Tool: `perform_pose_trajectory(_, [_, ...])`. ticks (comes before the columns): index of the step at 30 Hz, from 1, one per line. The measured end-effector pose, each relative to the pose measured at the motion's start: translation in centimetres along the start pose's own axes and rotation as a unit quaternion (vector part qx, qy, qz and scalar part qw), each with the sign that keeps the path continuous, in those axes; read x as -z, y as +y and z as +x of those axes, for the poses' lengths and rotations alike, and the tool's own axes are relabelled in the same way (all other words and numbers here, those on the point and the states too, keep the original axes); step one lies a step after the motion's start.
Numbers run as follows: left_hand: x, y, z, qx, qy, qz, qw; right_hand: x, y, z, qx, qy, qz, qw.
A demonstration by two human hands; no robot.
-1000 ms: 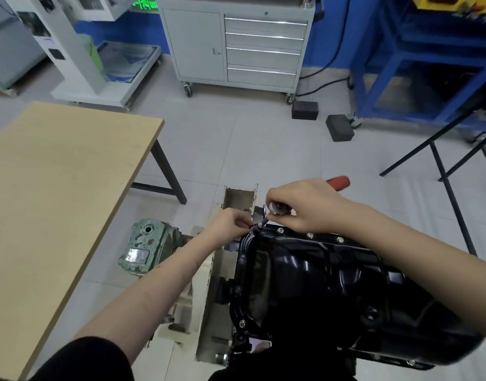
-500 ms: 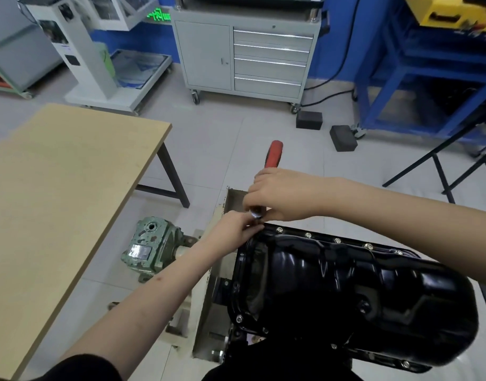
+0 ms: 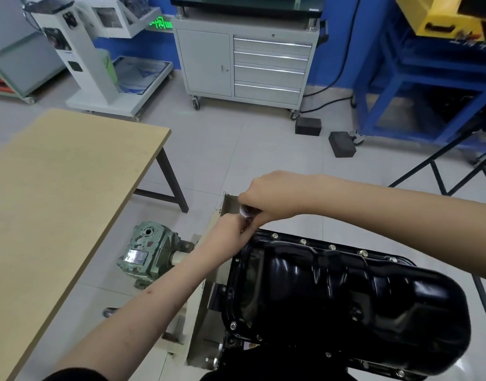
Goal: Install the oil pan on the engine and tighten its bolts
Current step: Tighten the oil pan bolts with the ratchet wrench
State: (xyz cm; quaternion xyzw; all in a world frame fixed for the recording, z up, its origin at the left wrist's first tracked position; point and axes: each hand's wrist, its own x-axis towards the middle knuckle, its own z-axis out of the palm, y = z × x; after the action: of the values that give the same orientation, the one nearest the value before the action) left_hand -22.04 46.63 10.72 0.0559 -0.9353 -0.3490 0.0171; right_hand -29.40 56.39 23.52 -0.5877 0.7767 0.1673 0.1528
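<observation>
The black oil pan (image 3: 346, 292) sits on the engine at lower right, flange bolts (image 3: 331, 247) visible along its far edge. At its far left corner the right hand (image 3: 272, 198) grips the metal head of a ratchet wrench (image 3: 246, 211), fingers curled round it. The left hand (image 3: 230, 229) meets the tool just below; whether its fingers pinch it cannot be told. A green gearbox (image 3: 148, 254) stands on the tiled floor (image 3: 236, 149) left of the beige engine stand (image 3: 208, 270). A wooden table (image 3: 57, 193) fills the left side. Beyond: a grey drawer cabinet (image 3: 247, 59) with all drawers shut, two black blocks (image 3: 341, 144), and a blue frame (image 3: 429, 86).
</observation>
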Motion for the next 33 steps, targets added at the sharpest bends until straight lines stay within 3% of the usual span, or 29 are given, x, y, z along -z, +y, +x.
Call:
perform_pose_trajectory(2, [0.2,-0.1,0.1,-0.017,-0.034,-0.007,0.999,0.5,0.2,-0.2,0.049,-0.005,-0.043,0.998])
perform_pose_trajectory(6, [0.8,0.6,0.4,-0.018,-0.074,-0.027,0.997,0.5,0.3,0.1,0.137,0.069,-0.166,0.974])
perform_pose_trajectory(13, [1.1,0.6,0.0,0.020,0.012,0.023,0.999,-0.1,0.1,0.2,0.008,0.043,-0.069,0.997])
perform_pose_trajectory(21, [1.0,0.3,-0.1,-0.032,-0.048,0.009,0.998,0.3,0.5,-0.1,0.096,0.065,-0.124,0.985])
perform_pose_trajectory(28, [1.5,0.9,-0.4,-0.020,0.022,0.000,1.000,-0.4,0.8,-0.3,0.005,0.073,-0.091,0.993])
perform_pose_trajectory(33, [1.6,0.8,-0.5,-0.044,-0.041,0.023,0.998,-0.3,1.1,-0.5,0.076,0.078,-0.077,0.991])
